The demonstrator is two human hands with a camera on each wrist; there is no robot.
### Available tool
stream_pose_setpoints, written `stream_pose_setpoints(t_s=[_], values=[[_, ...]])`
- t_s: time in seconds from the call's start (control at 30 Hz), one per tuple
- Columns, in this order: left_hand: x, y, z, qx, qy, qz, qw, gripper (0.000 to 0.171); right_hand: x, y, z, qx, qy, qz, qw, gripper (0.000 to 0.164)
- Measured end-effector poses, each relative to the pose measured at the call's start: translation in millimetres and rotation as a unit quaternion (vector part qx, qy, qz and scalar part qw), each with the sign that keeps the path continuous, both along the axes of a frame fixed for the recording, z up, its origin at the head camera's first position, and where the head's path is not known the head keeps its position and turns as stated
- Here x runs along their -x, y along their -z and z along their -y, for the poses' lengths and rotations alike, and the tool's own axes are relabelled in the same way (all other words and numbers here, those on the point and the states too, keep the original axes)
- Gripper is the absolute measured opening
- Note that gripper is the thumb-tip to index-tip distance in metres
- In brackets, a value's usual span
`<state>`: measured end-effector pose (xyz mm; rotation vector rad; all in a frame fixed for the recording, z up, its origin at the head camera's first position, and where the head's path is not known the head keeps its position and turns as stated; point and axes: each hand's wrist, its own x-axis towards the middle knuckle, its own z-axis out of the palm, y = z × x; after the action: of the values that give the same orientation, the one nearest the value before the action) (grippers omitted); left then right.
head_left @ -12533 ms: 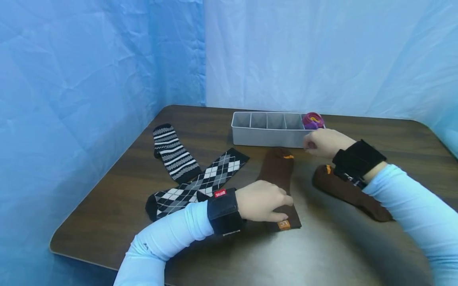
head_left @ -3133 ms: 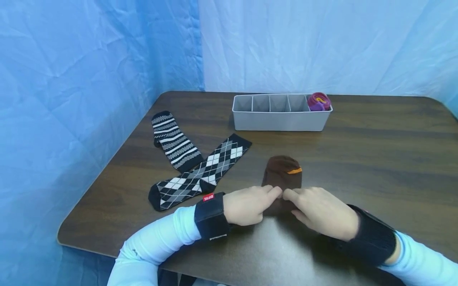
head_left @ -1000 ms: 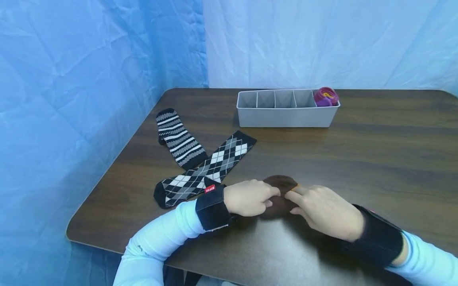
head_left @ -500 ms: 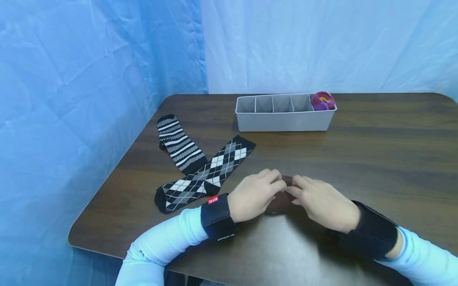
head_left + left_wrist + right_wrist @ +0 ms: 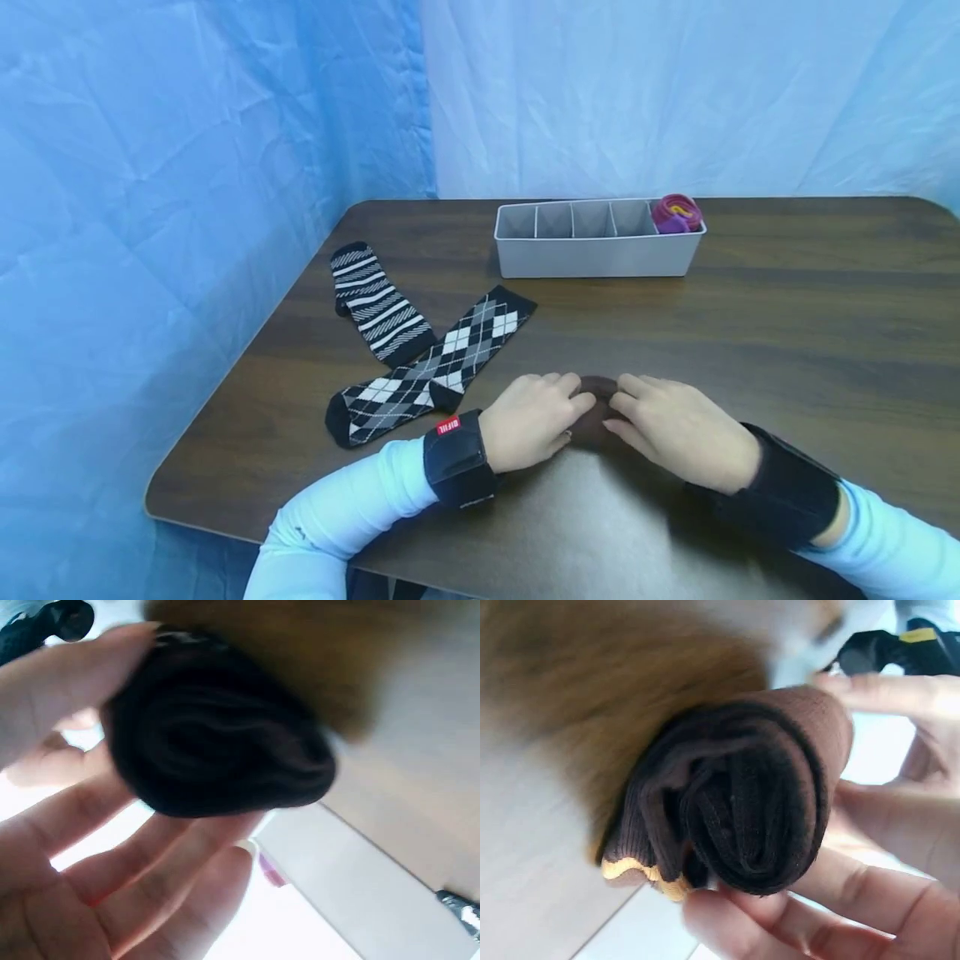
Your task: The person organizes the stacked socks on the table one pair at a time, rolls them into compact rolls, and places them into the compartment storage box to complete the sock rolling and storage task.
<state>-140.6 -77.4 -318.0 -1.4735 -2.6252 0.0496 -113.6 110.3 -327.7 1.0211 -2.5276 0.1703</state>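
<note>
A brown sock roll lies on the table between both hands, partly hidden by them in the head view. My left hand grips its left end; in the left wrist view the thumb and fingers curl around the dark spiral. From the right side my right hand holds the other end. Coiled layers of the sock roll and an orange-yellow patch show in the right wrist view. Left of the hands, a black-and-white striped sock and an argyle sock lie flat, their ends meeting.
At the back of the table stands a grey divided organizer. Its rightmost compartment holds a pink and purple rolled sock; the other compartments look bare inside. Blue sheeting hangs along the left and back.
Two separate brown socks lay flat at first; later a single flat brown shape was being rolled up by both hands. Now it is a compact roll. The striped and argyle socks stayed put.
</note>
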Motion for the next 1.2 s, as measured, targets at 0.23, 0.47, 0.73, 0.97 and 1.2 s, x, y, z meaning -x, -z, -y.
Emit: stream_pose_setpoints(t_s=[0.23, 0.47, 0.73, 0.97, 1.2], values=[[1.0, -6.1, 0, 0.009, 0.005, 0.012, 0.9999, 0.033, -4.2, -2.6, 3, -0.001, 0.012, 0.041, 0.999, 0.051], [4.4, -12.2, 1, 0.017, -0.006, 0.056, 0.9983, 0.031, -3.8, -8.1, 1, 0.010, 0.003, 0.034, 0.999, 0.036], [38.6, -22.8, -10, 0.021, -0.078, 0.299, 0.9510, 0.027, 14.1, -24.8, -3, -0.016, 0.017, 0.148, 0.989, 0.024], [59.4, -27.0, -11, 0.006, -0.073, 0.330, 0.9412, 0.027, 32.7, -32.8, 1, -0.058, 0.022, 0.203, 0.977, 0.028], [22.4, -12.5, -8, -0.067, -0.003, 0.039, 0.9970, 0.026, 44.1, -33.6, 2, -0.053, 0.019, 0.242, 0.969, 0.019]])
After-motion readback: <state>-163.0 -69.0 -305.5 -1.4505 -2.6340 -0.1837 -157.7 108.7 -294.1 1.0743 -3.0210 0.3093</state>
